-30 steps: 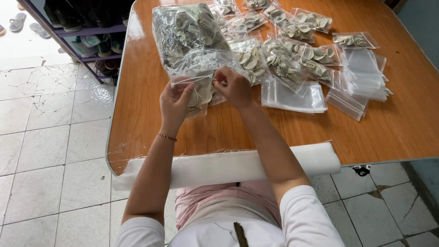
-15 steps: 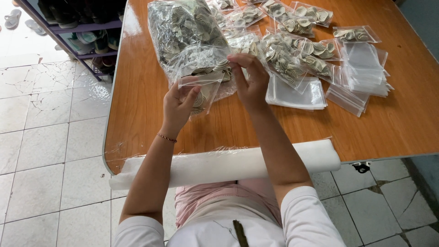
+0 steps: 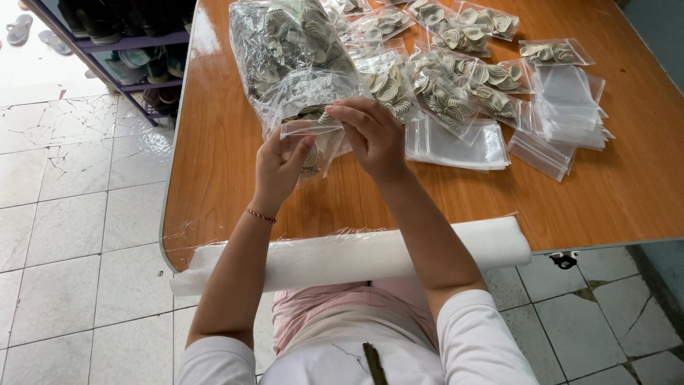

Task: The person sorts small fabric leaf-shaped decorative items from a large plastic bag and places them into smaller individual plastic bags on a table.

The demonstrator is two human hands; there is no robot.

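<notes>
My left hand [image 3: 280,164] grips a small clear zip bag [image 3: 311,142] partly filled with pale coiled pieces, holding it by its left edge above the wooden table [image 3: 235,178]. My right hand [image 3: 370,132] is at the bag's mouth with fingers pinched on a coiled piece [image 3: 326,116]. Just behind the hands lies a large clear sack [image 3: 285,50] stuffed with the same coiled pieces, its open end facing me.
Several filled small bags [image 3: 456,78] lie at the back of the table. Stacks of flat unfilled zip bags [image 3: 570,107] sit on the right. A white foam roll [image 3: 356,253] pads the near table edge. A shoe rack [image 3: 121,36] stands at left on the tiled floor.
My right hand went up to the big sack's mouth and has come back to the small bag's opening with a coiled piece. The left hand kept hold of the bag.
</notes>
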